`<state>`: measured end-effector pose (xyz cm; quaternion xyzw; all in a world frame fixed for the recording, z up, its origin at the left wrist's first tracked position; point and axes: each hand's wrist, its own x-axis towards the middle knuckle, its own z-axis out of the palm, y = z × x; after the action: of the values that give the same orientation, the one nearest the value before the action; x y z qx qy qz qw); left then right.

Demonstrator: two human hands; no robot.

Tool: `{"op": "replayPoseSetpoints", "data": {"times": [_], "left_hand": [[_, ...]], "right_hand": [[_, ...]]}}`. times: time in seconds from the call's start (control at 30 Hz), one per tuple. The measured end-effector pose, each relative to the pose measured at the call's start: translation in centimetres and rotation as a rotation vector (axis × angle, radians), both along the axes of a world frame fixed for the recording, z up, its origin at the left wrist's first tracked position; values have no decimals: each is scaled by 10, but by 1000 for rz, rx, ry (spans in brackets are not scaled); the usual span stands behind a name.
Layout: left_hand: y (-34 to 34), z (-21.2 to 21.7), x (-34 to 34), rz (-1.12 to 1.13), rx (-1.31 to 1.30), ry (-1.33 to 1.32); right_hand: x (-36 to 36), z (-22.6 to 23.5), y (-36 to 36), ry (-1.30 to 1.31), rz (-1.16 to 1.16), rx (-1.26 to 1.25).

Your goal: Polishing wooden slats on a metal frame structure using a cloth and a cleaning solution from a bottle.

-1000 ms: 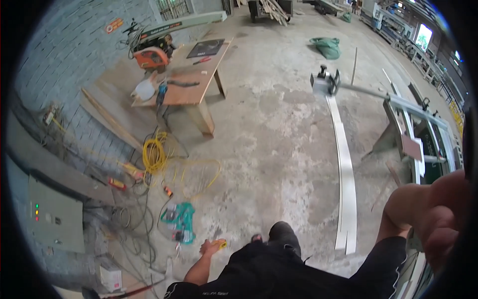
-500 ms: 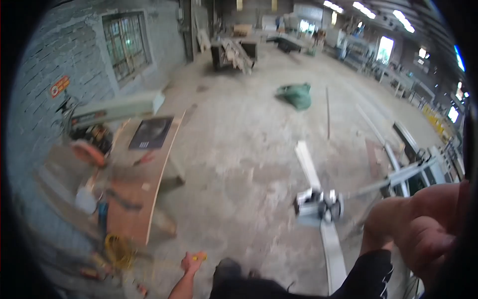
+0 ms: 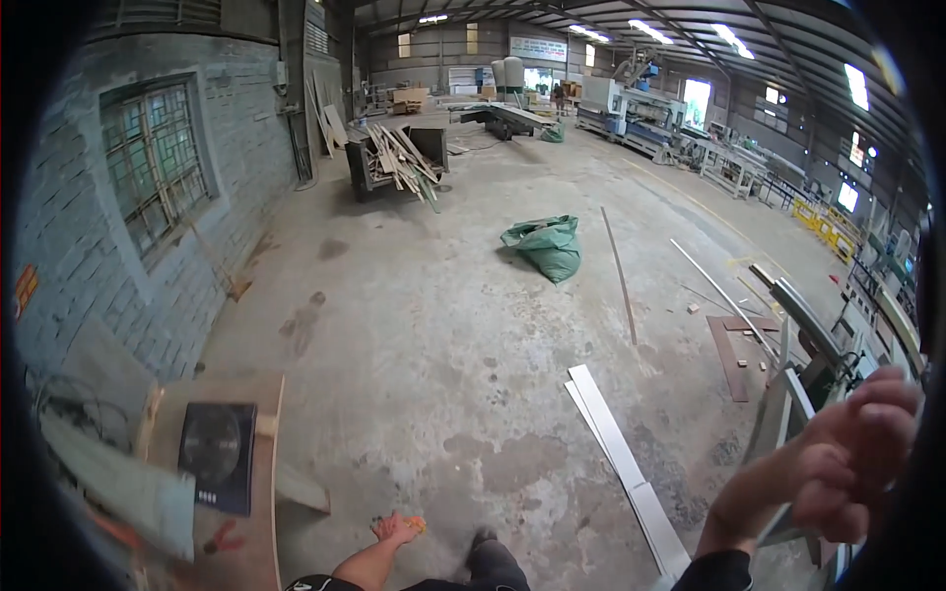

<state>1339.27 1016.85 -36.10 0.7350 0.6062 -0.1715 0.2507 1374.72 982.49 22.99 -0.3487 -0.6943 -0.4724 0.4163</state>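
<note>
Low in the view, my left hand (image 3: 394,529) is closed around a small yellow-orange object (image 3: 417,524), too small to name, above the concrete floor. My right hand (image 3: 855,455) is raised at the right, large and slightly blurred. Its fingers are loosely curled and apart, with nothing seen in them. Behind it stands metal machinery with a long rail (image 3: 803,315). Between my hands, long white boards (image 3: 611,438) lie on the floor. My shoe (image 3: 484,537) shows at the lower edge.
A wooden bench (image 3: 261,483) at the lower left bears a black flat panel (image 3: 217,455) and a red-handled tool (image 3: 225,538). Ahead lie a green sack (image 3: 554,251), a long thin strip (image 3: 621,276) and brown boards (image 3: 729,360). A dark bin (image 3: 431,148) holds wood scraps.
My view has moved forward and right; the bench has slid toward the lower left. My right hand's fingers now show more clearly. A grey-and-black device seen over the white boards no longer shows there.
</note>
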Motion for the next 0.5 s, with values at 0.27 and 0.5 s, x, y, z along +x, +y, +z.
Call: {"op": "replayPoseSetpoints", "data": {"times": [0.27, 0.5], "left_hand": [[252, -19, 155, -12, -182, 156], [397, -37, 232, 172, -193, 271]], "right_hand": [[211, -190, 290, 499, -193, 5], [372, -358, 693, 1337, -60, -917]]}}
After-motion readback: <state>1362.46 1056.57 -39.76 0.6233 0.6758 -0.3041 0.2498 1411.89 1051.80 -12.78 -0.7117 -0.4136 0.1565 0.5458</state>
